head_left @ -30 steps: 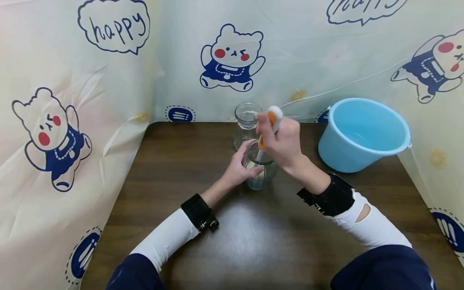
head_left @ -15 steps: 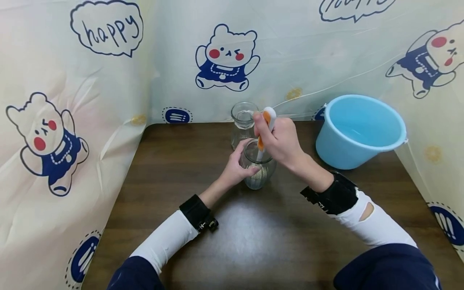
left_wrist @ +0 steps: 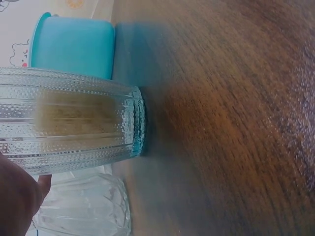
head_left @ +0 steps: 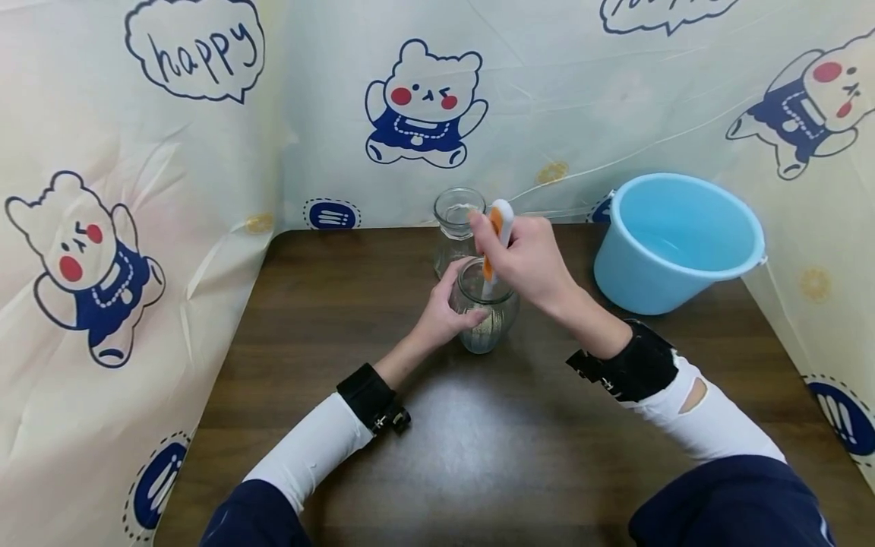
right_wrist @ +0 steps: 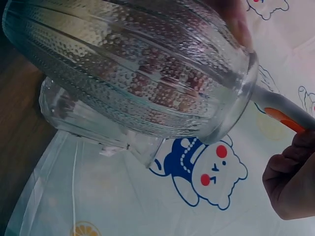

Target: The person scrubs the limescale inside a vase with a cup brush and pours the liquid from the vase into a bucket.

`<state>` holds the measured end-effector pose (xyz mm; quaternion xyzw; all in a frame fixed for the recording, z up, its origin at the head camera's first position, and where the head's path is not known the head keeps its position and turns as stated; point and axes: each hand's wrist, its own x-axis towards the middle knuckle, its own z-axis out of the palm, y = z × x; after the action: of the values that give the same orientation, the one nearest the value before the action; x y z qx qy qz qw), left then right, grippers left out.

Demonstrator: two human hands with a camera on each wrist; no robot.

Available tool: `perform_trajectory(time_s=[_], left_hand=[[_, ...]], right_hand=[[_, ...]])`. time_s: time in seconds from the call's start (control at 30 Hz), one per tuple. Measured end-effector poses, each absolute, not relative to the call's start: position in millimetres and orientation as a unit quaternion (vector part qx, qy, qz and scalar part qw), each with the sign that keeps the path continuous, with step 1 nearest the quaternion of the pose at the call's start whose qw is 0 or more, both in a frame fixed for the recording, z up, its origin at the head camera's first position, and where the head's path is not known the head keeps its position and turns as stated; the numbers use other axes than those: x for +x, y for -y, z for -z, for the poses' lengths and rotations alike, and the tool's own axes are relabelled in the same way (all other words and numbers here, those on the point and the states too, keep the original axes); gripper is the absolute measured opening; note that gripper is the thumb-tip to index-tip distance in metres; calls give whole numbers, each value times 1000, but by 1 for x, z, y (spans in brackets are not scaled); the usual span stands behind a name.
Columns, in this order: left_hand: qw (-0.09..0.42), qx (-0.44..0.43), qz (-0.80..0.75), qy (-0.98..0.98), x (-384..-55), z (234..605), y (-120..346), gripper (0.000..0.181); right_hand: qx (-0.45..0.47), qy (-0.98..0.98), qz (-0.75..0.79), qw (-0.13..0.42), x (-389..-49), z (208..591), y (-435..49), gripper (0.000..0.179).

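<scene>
A ribbed clear glass jar point(head_left: 504, 317) stands upright on the table. My left hand point(head_left: 443, 313) grips its side, thumb at the front and fingers behind. My right hand point(head_left: 532, 262) is curled round the white and orange handle of a bottle brush point(head_left: 503, 220), which reaches down through the jar's mouth. Through the glass in the left wrist view, the brush's yellowish head point(left_wrist: 78, 115) shows near the jar's bottom. In the right wrist view, the grey-white shaft point(right_wrist: 283, 104) passes over the rim. Behind the gripped jar is a second clear glass jar point(head_left: 450, 247), partly hidden.
A light blue bucket point(head_left: 656, 281) sits at the back right of the dark wooden table point(head_left: 437, 456). A printed cloth point(head_left: 307, 114) with bear drawings hangs behind the table and along its sides.
The brush handle has tipped slightly left and stands a little more upright, the right hand moving with it. My left hand keeps its hold on the jar. The head view has shifted slightly.
</scene>
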<state>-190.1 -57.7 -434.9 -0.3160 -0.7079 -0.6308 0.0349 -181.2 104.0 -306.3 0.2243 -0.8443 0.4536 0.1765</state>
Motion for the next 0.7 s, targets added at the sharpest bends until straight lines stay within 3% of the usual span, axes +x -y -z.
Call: perform_trajectory(time_s=[0.2,0.43,0.53,0.7], left_hand=[[34,-310,626,714,-189,437,59,100],[29,-299,618,727,-187,437,59,103],[35,-304,622,721,-188,436,59,101],[45,-315,632,706,-192,436,59,95]], right_hand=[[187,881,-411,142,-185,306,-104,51],[235,901,-359,59,-179,297,-113,32],[269,896,-341,89,-178,294,-116,27],[265,872,-350,218,-180,293,-119,30]])
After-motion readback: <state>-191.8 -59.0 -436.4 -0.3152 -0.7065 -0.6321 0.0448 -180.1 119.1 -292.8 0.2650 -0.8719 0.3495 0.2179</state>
